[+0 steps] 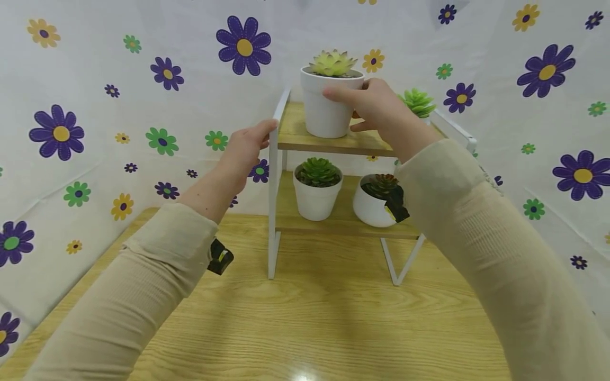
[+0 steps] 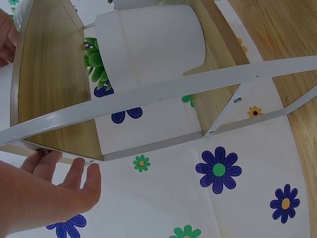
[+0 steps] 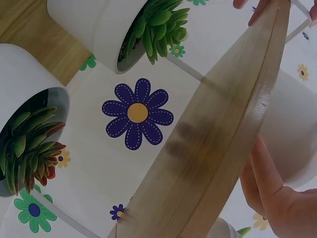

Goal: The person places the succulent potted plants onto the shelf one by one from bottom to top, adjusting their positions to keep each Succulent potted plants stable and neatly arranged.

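Observation:
On the upper board of a two-tier plant shelf (image 1: 293,140) with a white metal frame stands a white pot with a pale yellow-green succulent (image 1: 329,106). My right hand (image 1: 381,108) grips this potted succulent from its right side, thumb across the front. The pot's base is at the board; whether it touches is unclear. At the shelf's upper left corner, my left hand (image 1: 243,153) holds the white side frame (image 2: 148,94). Its fingers (image 2: 74,173) bend against the frame's edge in the left wrist view.
A green succulent (image 1: 316,193) and a reddish one in a rounded white pot (image 1: 371,209) occupy the lower board. Behind my right hand, another green plant (image 1: 416,103) is partly hidden. Beneath is a wooden table (image 1: 305,307); a flowered cloth (image 1: 181,32) hangs behind.

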`<state>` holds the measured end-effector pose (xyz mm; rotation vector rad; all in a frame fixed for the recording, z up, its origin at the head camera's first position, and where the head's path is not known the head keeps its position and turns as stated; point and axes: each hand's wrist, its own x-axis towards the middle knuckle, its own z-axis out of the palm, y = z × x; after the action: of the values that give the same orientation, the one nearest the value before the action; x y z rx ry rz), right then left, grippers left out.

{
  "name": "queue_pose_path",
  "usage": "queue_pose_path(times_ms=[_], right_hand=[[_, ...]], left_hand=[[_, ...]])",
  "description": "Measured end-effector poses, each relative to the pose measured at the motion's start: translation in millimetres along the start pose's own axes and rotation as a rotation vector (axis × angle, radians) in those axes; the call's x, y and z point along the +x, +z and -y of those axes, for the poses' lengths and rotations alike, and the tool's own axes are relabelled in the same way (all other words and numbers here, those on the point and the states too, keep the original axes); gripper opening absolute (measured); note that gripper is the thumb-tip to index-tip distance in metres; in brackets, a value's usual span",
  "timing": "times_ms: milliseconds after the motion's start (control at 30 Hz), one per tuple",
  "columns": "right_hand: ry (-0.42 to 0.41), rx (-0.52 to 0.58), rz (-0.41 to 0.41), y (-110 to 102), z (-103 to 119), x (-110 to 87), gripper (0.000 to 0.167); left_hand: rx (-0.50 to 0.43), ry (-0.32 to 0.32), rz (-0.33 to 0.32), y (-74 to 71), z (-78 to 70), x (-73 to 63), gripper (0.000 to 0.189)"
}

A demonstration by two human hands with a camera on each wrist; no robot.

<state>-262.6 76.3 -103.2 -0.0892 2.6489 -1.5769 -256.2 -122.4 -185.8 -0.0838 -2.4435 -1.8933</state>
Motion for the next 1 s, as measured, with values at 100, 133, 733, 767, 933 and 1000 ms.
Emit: queue_pose_path(times_ms=[100,133,733,767,933,1000], right_hand=[[0.012,-0.012,0.006,-2,-1,-3.3,0.080],[0.016,-0.021,0.007,-3,-1,-4.6,0.082],[-0.319,-0.269,-0.083,-2,-48,-55.2,0.071],[-0.369,-0.311,-0.109,0,-57,-58.3,0.071],[-0.536,-0.522,-0.215,9,-106,-70.2,0.082],[-0.508,-0.615,-0.215,14,-124,-74.5,0.089]], left_hand=[[0.000,0.002,-0.002,0.5,0.0,0.5,0.056],[0.001,0.002,-0.003,0.4,0.1,1.0,0.056],[0.420,0.493,-0.289,8.3,2.8,-13.7,0.057],[0.474,0.583,-0.322,12.7,5.7,-18.2,0.057],[0.688,0.837,-0.300,40.4,29.6,-43.5,0.057],[0.778,0.832,-0.226,51.1,43.5,-51.5,0.061]])
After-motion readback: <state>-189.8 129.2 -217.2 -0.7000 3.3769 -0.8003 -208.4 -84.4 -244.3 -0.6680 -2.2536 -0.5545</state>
